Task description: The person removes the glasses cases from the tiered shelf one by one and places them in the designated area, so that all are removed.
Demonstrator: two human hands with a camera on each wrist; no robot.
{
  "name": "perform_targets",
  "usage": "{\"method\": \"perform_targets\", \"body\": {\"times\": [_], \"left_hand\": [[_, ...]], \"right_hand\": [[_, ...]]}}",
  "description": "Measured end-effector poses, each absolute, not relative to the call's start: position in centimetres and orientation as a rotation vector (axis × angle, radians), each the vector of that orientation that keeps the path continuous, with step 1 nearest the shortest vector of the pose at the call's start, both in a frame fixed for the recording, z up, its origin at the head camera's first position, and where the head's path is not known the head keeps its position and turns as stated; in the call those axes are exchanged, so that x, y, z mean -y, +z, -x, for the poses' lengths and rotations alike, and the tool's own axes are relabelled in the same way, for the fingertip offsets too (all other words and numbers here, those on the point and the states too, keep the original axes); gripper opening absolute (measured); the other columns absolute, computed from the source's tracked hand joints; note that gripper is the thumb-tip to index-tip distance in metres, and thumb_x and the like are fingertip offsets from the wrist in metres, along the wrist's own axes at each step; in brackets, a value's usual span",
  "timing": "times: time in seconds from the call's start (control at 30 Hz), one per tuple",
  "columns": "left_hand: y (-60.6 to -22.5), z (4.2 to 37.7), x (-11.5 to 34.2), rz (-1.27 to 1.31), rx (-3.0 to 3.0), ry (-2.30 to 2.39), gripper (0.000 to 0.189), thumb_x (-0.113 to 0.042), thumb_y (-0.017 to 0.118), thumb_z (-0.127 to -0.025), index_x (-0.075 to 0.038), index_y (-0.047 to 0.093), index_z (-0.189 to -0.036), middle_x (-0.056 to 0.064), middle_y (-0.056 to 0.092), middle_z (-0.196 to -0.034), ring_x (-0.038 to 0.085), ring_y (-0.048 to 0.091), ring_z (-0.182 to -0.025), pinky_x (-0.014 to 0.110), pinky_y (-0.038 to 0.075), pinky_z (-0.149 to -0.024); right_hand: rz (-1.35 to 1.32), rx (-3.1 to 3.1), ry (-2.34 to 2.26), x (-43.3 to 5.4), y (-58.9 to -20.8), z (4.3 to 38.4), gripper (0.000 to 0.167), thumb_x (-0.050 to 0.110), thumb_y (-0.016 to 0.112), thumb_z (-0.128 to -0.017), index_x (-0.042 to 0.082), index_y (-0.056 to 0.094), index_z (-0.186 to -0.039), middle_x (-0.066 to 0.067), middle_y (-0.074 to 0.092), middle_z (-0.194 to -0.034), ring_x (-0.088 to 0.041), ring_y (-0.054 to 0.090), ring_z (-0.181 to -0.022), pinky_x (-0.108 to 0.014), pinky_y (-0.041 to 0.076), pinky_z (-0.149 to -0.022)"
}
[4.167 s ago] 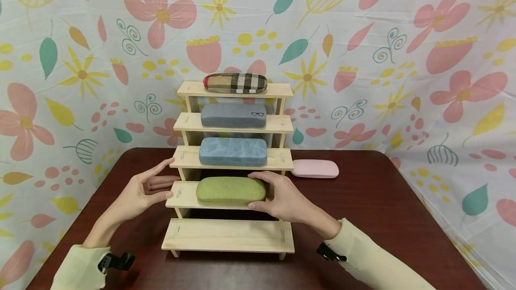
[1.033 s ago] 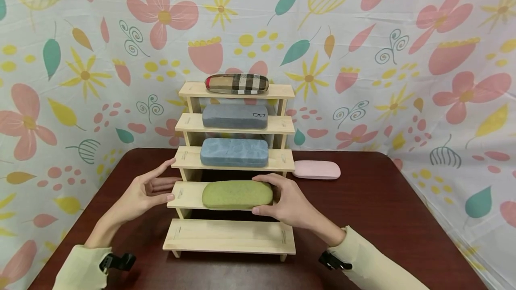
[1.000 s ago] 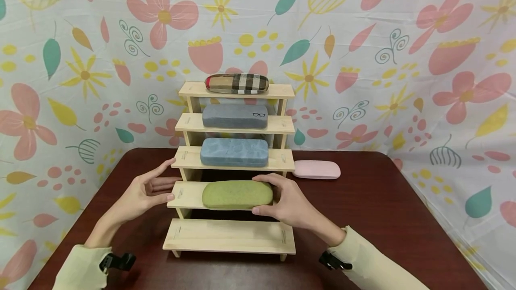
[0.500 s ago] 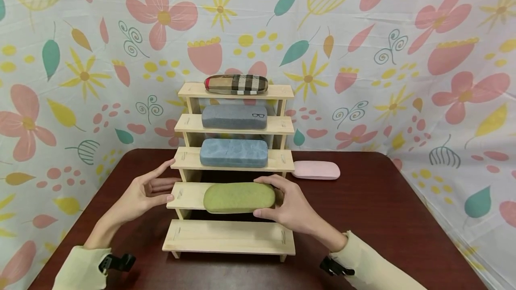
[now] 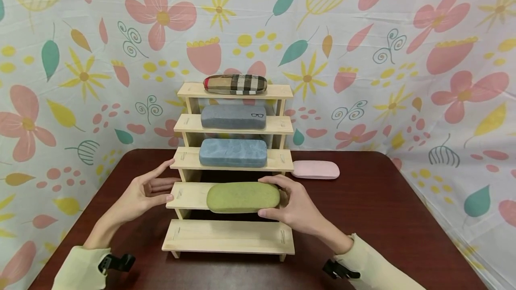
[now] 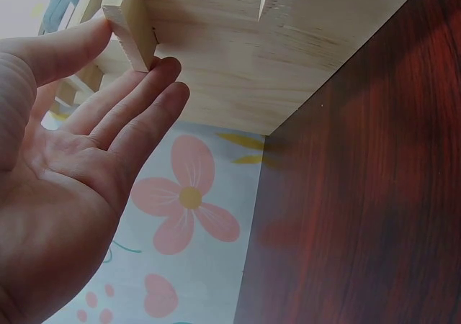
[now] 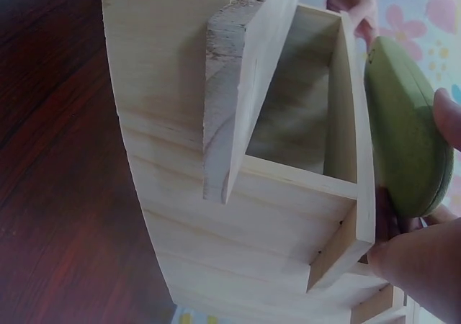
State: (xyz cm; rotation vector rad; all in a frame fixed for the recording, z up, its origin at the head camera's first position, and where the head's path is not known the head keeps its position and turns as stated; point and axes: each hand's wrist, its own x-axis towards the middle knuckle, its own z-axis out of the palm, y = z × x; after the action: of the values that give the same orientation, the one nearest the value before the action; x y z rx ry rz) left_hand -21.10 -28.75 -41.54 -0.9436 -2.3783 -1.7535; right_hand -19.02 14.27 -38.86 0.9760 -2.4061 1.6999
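My right hand point(image 5: 293, 207) holds the right end of a green glasses case point(image 5: 243, 197), thumb at the lower front and fingers over the top. The case overlaps the second shelf from the bottom of a stepped wooden stand point(image 5: 227, 236). From the right wrist view, the green case point(image 7: 403, 126) lies along the shelf's edge. My left hand point(image 5: 139, 194) is at the stand's left side, with its index finger at the third shelf's end and its thumb at the second's. Close up, the left hand point(image 6: 68, 173) has fairly straight fingers touching the shelf end.
Higher shelves carry a light-blue case point(image 5: 233, 152), a grey-blue case point(image 5: 233, 117) with a small glasses print, and a plaid case point(image 5: 235, 84). A pink case point(image 5: 316, 169) lies on the dark table point(image 5: 363, 218) behind the stand's right. Patterned cloth point(image 5: 346, 35) hangs behind.
My right hand has taken the green case from its place on the second shelf, shifting it rightward and a little nearer. The left hand stays where it was.
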Motion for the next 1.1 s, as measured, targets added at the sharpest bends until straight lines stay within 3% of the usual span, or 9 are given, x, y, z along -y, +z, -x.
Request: {"method": "perform_targets", "body": {"times": [0.23, 0.43, 0.67, 0.97, 1.1], "left_hand": [[-41.6, 21.1, 28.8, 0.943, 2.375, -1.745, 0.093, 0.014, 0.075, -0.091, -0.009, 0.028, -0.168, -0.008, 0.047, -0.161, 0.016, 0.064, -0.129, 0.033, 0.060, -0.088], [-41.6, 21.1, 28.8, 0.936, 2.377, -1.747, 0.094, 0.013, 0.076, -0.090, -0.009, 0.028, -0.168, -0.009, 0.048, -0.159, 0.016, 0.064, -0.129, 0.033, 0.060, -0.088], [-41.6, 21.1, 28.8, 0.942, 2.379, -1.736, 0.093, 0.014, 0.075, -0.091, -0.009, 0.029, -0.168, -0.009, 0.048, -0.159, 0.016, 0.064, -0.128, 0.034, 0.061, -0.087], [-41.5, 21.1, 28.7, 0.937, 2.384, -1.757, 0.092, 0.014, 0.074, -0.092, -0.010, 0.029, -0.168, -0.005, 0.057, -0.153, 0.016, 0.065, -0.127, 0.035, 0.061, -0.087], [-41.5, 21.1, 28.8, 0.944, 2.382, -1.748, 0.092, 0.014, 0.074, -0.092, -0.009, 0.028, -0.168, -0.006, 0.052, -0.157, 0.016, 0.065, -0.127, 0.034, 0.061, -0.087]], "right_hand": [[-0.990, 2.362, 1.796, -14.7, -38.9, 18.9, 0.063, 0.007, 0.093, -0.082, 0.014, 0.066, -0.139, -0.008, 0.064, -0.121, -0.024, 0.066, -0.093, -0.033, 0.057, -0.075], [-1.000, 2.352, 1.790, -15.2, -38.9, 18.8, 0.062, 0.007, 0.092, -0.082, 0.012, 0.067, -0.138, -0.007, 0.064, -0.122, -0.025, 0.066, -0.097, -0.034, 0.058, -0.082], [-0.997, 2.395, 1.704, -16.0, -38.5, 18.5, 0.061, 0.009, 0.091, -0.084, 0.017, 0.066, -0.139, -0.004, 0.065, -0.125, -0.021, 0.063, -0.094, -0.032, 0.054, -0.069], [-0.945, 2.434, 1.559, -17.2, -38.2, 18.3, 0.061, 0.015, 0.093, -0.083, 0.021, 0.068, -0.138, 0.001, 0.066, -0.130, -0.019, 0.066, -0.102, -0.033, 0.054, -0.086], [-0.919, 2.450, 1.550, -17.9, -37.9, 18.1, 0.062, 0.013, 0.093, -0.082, 0.022, 0.068, -0.138, 0.001, 0.065, -0.135, -0.019, 0.065, -0.111, -0.034, 0.052, -0.093]]}}
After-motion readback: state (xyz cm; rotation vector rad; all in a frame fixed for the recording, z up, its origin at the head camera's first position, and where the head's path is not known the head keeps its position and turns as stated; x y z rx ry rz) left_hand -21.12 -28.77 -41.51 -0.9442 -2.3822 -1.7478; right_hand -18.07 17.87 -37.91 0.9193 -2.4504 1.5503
